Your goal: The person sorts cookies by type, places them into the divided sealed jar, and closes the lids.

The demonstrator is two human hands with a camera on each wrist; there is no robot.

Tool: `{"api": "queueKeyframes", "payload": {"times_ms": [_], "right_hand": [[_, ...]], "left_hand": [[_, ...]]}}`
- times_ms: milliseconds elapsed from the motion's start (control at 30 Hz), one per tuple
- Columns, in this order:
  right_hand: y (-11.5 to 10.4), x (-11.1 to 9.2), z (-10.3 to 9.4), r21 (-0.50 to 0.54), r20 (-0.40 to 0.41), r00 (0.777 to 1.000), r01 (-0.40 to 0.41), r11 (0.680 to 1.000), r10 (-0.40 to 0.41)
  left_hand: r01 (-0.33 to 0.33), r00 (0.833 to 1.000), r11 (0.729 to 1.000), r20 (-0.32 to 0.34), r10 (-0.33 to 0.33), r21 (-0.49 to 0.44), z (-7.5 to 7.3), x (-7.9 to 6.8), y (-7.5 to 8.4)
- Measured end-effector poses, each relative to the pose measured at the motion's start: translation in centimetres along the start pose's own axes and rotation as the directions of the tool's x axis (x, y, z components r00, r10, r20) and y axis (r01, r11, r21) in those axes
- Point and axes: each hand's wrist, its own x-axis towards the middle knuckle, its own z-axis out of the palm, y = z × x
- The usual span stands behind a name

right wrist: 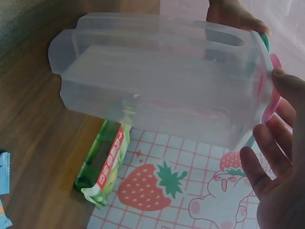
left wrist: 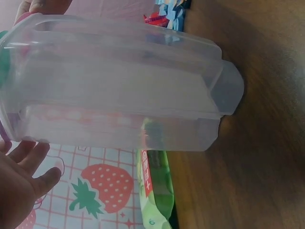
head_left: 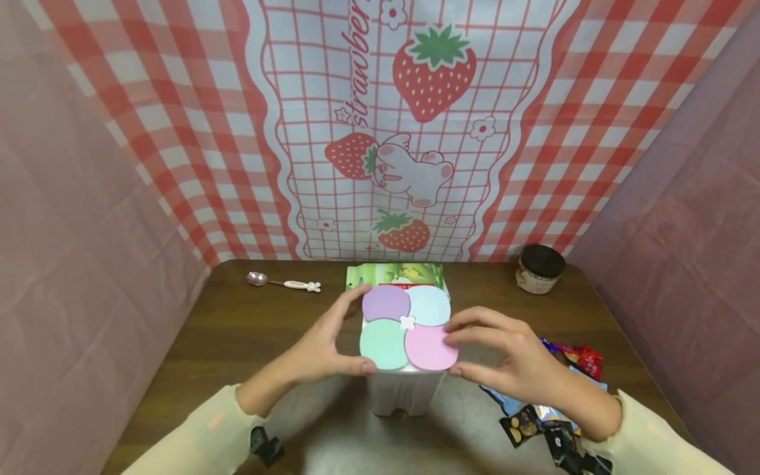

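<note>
A tall, clear plastic container rises in front of the person, seen from the side in both wrist views. Its lid has four petal flaps: a purple flap, a pale blue flap, a mint green flap and a pink flap, around a small white centre piece. The left hand grips the lid's left side, thumb at the near corner and fingers at the far one. On the right, the right hand holds the edge at the pink flap between thumb and fingertips.
Behind the container lies a green food packet. A spoon with a white handle is at the back left, a black-lidded jar at the back right. Several small snack packets lie beneath the right forearm. Cloth hangs around the wooden table.
</note>
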Motion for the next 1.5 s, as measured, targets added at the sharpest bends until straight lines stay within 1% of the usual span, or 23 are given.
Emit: {"api": "queueKeyframes", "payload": {"times_ms": [133,233,333,400,467,533,633,767,833,1100,1267,1333,1500], "right_hand": [[0.3,-0.1,0.1,0.019,-0.004,1.0,0.011,1.0,-0.011],[0.6,-0.1,0.2,0.05,-0.024,0.999,0.034,0.998,-0.033],[0.9,0.1,0.4,0.094,-0.067,0.995,0.081,0.992,-0.075],[1.0,0.3,0.6,0.114,-0.103,0.988,0.127,0.985,-0.115],[1.0,0.6,0.7,0.116,-0.139,0.978,0.175,0.978,-0.158],[0.9,0.8,0.9,0.096,-0.173,0.964,0.219,0.971,-0.201],[0.7,1.0,1.2,0.057,-0.227,0.938,0.283,0.958,-0.263],[0.9,0.8,1.5,0.019,-0.278,0.909,0.33,0.944,-0.312],[1.2,0.7,1.6,0.017,-0.287,0.904,0.335,0.942,-0.317],[1.6,-0.2,2.3,0.014,-0.313,0.901,0.32,0.947,-0.3],[1.6,-0.1,2.5,0.017,-0.342,0.895,0.312,0.95,-0.288],[1.4,0.0,2.5,0.021,-0.351,0.894,0.304,0.952,-0.278],[0.9,0.4,2.3,0.024,-0.372,0.902,0.247,0.969,-0.221]], "left_hand": [[0.01,1.0,0.998,-0.003,-0.011,-0.061,0.2,0.0,-0.1],[0.007,1.0,0.996,-0.007,-0.007,-0.094,0.3,0.1,-0.2],[-0.005,1.0,0.993,-0.01,0.004,-0.115,0.5,0.2,-0.3],[-0.012,1.0,0.992,-0.013,0.011,-0.127,0.6,0.3,-0.3],[-0.014,1.0,0.99,-0.014,0.012,-0.142,0.7,0.3,-0.3],[-0.017,1.0,0.987,-0.013,0.015,-0.161,0.8,0.3,-0.3],[-0.011,1.0,0.983,-0.007,0.01,-0.185,0.9,0.4,-0.1],[-0.006,1.0,0.981,-0.009,0.005,-0.195,1.0,0.4,0.0],[-0.009,1.0,0.981,-0.013,0.006,-0.195,1.0,0.4,0.1],[-0.015,1.0,0.979,-0.017,0.012,-0.201,0.9,0.3,0.2],[-0.01,1.0,0.98,-0.02,0.006,-0.201,0.8,0.3,0.2],[-0.01,1.0,0.98,-0.023,0.006,-0.199,0.8,0.3,0.1],[-0.019,1.0,0.981,-0.025,0.014,-0.194,1.0,0.3,0.2]]}}
